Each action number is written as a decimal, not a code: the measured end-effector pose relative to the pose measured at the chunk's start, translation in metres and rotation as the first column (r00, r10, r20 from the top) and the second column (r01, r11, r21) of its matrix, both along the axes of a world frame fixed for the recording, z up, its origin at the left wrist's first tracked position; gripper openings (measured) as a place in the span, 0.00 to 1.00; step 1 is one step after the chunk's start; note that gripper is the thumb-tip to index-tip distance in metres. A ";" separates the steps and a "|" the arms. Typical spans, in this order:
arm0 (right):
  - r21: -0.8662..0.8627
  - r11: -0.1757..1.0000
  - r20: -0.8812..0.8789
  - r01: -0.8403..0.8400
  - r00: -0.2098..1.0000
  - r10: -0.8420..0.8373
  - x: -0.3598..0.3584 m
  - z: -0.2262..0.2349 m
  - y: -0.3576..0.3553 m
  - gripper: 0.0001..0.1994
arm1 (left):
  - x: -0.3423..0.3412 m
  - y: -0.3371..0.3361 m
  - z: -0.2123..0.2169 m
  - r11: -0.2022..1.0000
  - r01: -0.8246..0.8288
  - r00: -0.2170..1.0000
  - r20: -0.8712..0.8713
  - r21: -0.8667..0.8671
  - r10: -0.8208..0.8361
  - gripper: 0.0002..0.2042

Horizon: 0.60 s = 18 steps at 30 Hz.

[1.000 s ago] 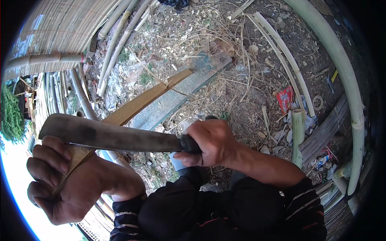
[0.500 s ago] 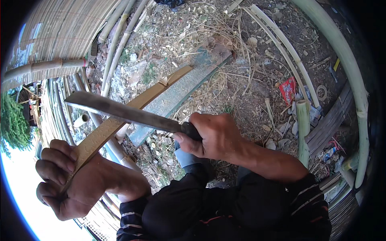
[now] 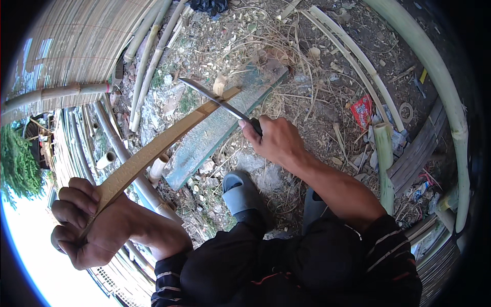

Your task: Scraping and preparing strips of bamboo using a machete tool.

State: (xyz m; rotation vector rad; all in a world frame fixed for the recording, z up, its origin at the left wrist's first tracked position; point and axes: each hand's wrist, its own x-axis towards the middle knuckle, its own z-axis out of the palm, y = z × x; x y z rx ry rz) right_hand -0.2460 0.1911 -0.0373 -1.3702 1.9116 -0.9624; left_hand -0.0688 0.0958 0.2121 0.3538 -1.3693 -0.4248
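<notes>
A long split bamboo strip point(image 3: 153, 152) slants from the lower left up to the middle of the view. My left hand point(image 3: 97, 225) is wrapped round its near end, fingers closed. The far end rests over a worn greenish plank point(image 3: 204, 146) on the ground. In my right hand point(image 3: 279, 140) is a machete point(image 3: 204, 91), gripped by its dark handle. Its blade lies across the strip close to the far end, with a pale curled shaving point(image 3: 220, 84) standing up at the blade.
Shavings litter the ground. Bamboo poles point(image 3: 153, 66) and a slatted bamboo screen point(image 3: 71, 51) stand at the left. A thick green bamboo pole point(image 3: 440, 66) curves along the right, near a cut bamboo piece point(image 3: 383, 153) and a red packet point(image 3: 361, 111). My grey sandal point(image 3: 240, 194) is below the plank.
The machete has moved away from me along the strip, from its middle to near the far end, and its blade has turned. A shaving now rises there. My left hand keeps its hold.
</notes>
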 end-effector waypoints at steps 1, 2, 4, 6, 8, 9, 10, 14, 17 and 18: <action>-0.044 0.998 0.006 -0.037 0.999 0.037 0.007 0.012 0.008 0.26 | 0.007 0.000 0.003 0.999 0.047 0.999 -0.005 0.015 -0.047 0.15; -0.367 0.930 -0.008 -0.016 1.000 0.014 0.017 0.004 0.016 0.29 | 0.011 -0.001 0.007 0.996 0.087 0.996 -0.005 -0.009 -0.087 0.15; -0.165 0.986 0.016 0.024 1.000 -0.022 0.008 -0.040 0.018 0.28 | -0.001 0.004 0.011 1.000 0.027 0.999 -0.023 -0.006 -0.027 0.15; 0.156 0.985 -0.021 0.075 0.997 -0.073 -0.020 -0.080 0.012 0.28 | -0.013 0.002 0.004 1.000 -0.009 0.998 -0.067 -0.005 0.009 0.16; 0.171 0.984 0.045 0.046 0.997 -0.055 -0.017 -0.050 0.007 0.29 | -0.008 -0.004 -0.004 1.000 -0.001 1.000 -0.031 0.024 0.002 0.16; 0.200 0.980 0.102 0.011 0.994 -0.032 -0.010 -0.033 0.013 0.30 | -0.004 -0.004 -0.001 1.000 -0.004 1.000 -0.029 0.028 0.005 0.16; -0.097 0.995 0.051 0.003 0.999 0.001 -0.001 -0.035 0.022 0.32 | -0.001 -0.004 0.003 1.000 -0.012 0.999 -0.042 0.013 0.012 0.16; 0.230 0.966 -0.088 0.115 0.991 -0.097 -0.028 -0.087 0.018 0.29 | -0.008 -0.001 0.006 0.998 -0.052 0.995 -0.087 0.022 0.054 0.15; 0.078 0.995 -0.004 0.062 0.998 -0.062 -0.020 -0.055 0.028 0.31 | 0.004 -0.005 0.002 1.000 -0.004 1.000 -0.018 0.014 0.004 0.15; 0.044 0.999 0.000 0.026 1.000 -0.026 -0.020 -0.059 0.038 0.33 | 0.004 -0.005 0.004 1.000 0.015 0.999 -0.038 0.024 -0.014 0.15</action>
